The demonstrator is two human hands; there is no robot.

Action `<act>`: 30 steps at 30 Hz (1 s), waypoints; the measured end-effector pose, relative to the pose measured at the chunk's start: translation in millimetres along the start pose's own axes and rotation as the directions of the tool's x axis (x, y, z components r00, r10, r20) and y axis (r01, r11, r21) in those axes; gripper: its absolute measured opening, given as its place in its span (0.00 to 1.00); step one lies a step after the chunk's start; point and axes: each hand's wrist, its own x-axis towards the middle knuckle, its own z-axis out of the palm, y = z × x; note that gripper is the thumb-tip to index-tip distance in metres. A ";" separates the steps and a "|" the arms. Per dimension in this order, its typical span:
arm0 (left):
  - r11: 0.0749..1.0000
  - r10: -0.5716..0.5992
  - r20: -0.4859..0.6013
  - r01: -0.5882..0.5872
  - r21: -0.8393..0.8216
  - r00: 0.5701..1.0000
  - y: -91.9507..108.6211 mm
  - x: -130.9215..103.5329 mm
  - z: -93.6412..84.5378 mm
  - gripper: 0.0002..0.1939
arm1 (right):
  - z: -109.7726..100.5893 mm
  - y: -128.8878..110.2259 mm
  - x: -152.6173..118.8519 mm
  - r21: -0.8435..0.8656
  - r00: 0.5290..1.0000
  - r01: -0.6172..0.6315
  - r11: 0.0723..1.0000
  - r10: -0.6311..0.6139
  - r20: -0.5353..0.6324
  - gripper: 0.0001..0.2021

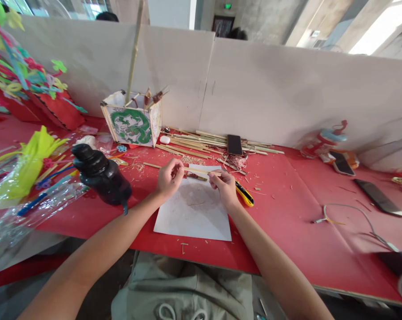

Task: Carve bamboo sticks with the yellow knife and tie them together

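Observation:
A thin bamboo strip [201, 171] spans the gap between my two hands, held roughly level above a white sheet of paper [194, 222]. My left hand [170, 178] is closed around its left part, and the tip of the strip sticks out beyond that hand. Thumb and fingers of my right hand [224, 184] pinch the other end. Below the strip, a short dark-tipped piece lies on the paper's upper part, partly covered. A yellow and black utility knife [244, 194] rests just right of my right hand.
Bamboo strips [187, 144] and shavings lie at the back, with a phone [234, 145] on top. A dragon-painted box [134, 126] and a black bottle [102, 178] stand at left. More phones and a cable [350, 209] are right. A white partition [270, 93] bounds the red table [287, 231].

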 end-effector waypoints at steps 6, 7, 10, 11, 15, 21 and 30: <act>0.996 0.051 0.144 -0.060 0.058 0.988 0.1 0.8 -0.2 0.03 | -1.8 -0.9 1.2 0.110 0.998 0.002 0.994 0.006 -0.066 0.15; 0.995 0.059 0.195 -0.073 0.068 0.979 0.3 0.3 0.2 0.03 | -1.9 -1.3 1.3 0.128 0.997 -0.004 0.992 0.014 -0.072 0.16; 0.987 0.062 0.353 -0.110 0.118 0.934 2.2 -2.0 1.4 0.02 | -1.8 -1.1 1.6 0.123 0.997 -0.025 0.992 0.034 -0.074 0.15; 0.983 0.062 0.395 -0.124 0.133 0.917 3.1 -2.7 1.7 0.02 | -1.6 -0.5 1.7 0.103 0.997 -0.027 0.994 0.035 -0.073 0.15; 0.973 0.068 0.468 -0.163 0.164 0.881 4.6 -3.2 0.9 0.01 | 0.2 2.2 2.2 -0.009 0.998 -0.022 1.000 0.022 -0.058 0.15; 0.973 0.038 0.442 -0.133 0.186 0.896 3.3 -0.4 -1.2 0.03 | 3.1 1.7 1.2 -0.122 0.999 -0.036 0.992 0.033 -0.024 0.16; 0.981 0.020 0.523 -0.117 0.153 0.852 10.6 -1.9 -3.8 0.03 | 1.1 1.7 1.2 0.027 0.995 -0.030 0.999 0.033 -0.092 0.15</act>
